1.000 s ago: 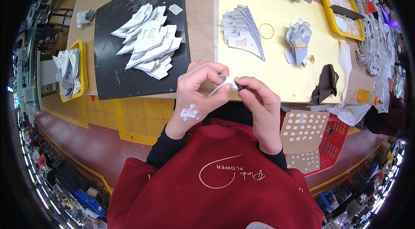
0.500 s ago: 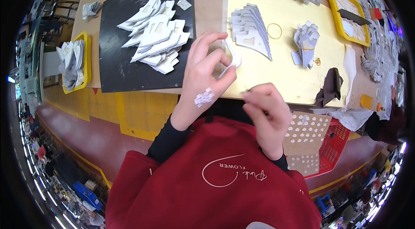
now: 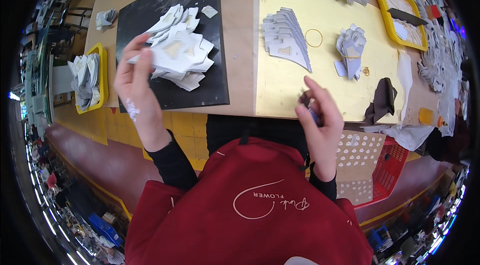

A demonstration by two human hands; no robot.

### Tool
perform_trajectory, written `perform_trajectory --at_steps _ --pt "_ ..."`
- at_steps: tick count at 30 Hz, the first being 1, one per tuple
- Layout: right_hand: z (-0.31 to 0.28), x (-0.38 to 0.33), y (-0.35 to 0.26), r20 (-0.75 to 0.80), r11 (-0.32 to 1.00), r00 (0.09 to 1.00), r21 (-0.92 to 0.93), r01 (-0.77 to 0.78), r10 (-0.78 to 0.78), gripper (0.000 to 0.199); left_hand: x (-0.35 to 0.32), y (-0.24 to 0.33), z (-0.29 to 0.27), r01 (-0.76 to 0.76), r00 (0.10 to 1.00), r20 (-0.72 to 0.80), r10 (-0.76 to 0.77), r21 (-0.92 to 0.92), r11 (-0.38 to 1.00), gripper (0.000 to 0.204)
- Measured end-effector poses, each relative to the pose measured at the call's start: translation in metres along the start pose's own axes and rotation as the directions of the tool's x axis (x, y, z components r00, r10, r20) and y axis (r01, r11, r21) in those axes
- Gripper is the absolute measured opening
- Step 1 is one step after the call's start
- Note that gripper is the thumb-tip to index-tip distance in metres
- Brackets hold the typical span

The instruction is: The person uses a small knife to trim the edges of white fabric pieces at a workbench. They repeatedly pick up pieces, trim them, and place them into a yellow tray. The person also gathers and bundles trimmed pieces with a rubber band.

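My left hand point(image 3: 137, 85) is over the left side of a loose pile of white cut pieces point(image 3: 190, 57) on a black board point(image 3: 210, 90). Its thumb and fingers close on the pointed end of a top white cut piece point(image 3: 160, 60), slightly blurred. To the right, my right hand point(image 3: 324, 120) is raised at the front edge of a pale yellow sheet point(image 3: 280, 100). Curled in its fingers is a small dark tool with a bluish part point(image 3: 311, 107), mostly hidden. Beyond this hand, similar pieces lie in an overlapping row point(image 3: 287, 37) on the sheet.
A rubber band point(image 3: 314, 38) and a banded bundle of pieces point(image 3: 351, 52) lie right of the row. Brown cloth point(image 3: 382, 100) sits at the sheet's corner. Yellow trays point(image 3: 103, 77) stand at both sides, and a red crate point(image 3: 392, 165) is below right.
My left hand has moved left from the yellow sheet, where it held a white piece, to the pile on the black board. My right hand has shifted slightly right and its fingers have lifted.
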State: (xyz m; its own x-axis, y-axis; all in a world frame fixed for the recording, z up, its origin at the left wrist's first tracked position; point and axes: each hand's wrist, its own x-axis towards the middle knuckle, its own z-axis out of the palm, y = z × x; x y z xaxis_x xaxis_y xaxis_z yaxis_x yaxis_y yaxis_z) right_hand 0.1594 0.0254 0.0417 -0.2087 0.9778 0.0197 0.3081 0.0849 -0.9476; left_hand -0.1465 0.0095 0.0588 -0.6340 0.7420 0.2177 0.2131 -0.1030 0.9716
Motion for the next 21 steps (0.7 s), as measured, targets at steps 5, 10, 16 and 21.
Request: perform_trajectory --at_steps 5,10,16,21 --pt "0.002 0.057 0.025 -0.203 0.972 0.962 -0.184 0.143 -0.180 0.045 0.012 -0.024 -0.010 -0.106 0.983 -0.013 0.181 0.769 0.630 0.021" --pt "0.018 0.063 0.044 -0.055 0.902 0.998 -0.432 -0.011 -0.014 0.053 -0.028 0.000 0.039 -0.225 0.957 -0.037 0.288 0.530 0.818 0.025" --pt "0.030 0.014 0.033 0.066 0.984 0.988 -0.121 -0.131 0.139 0.057 -0.093 -0.019 0.104 -0.372 0.825 0.566 -0.005 0.548 0.749 0.044" --pt "0.011 0.014 0.025 -0.053 0.980 0.997 -0.188 -0.061 0.052 0.035 -0.098 -0.034 0.115 -0.323 0.859 0.508 0.062 0.444 0.836 0.049"
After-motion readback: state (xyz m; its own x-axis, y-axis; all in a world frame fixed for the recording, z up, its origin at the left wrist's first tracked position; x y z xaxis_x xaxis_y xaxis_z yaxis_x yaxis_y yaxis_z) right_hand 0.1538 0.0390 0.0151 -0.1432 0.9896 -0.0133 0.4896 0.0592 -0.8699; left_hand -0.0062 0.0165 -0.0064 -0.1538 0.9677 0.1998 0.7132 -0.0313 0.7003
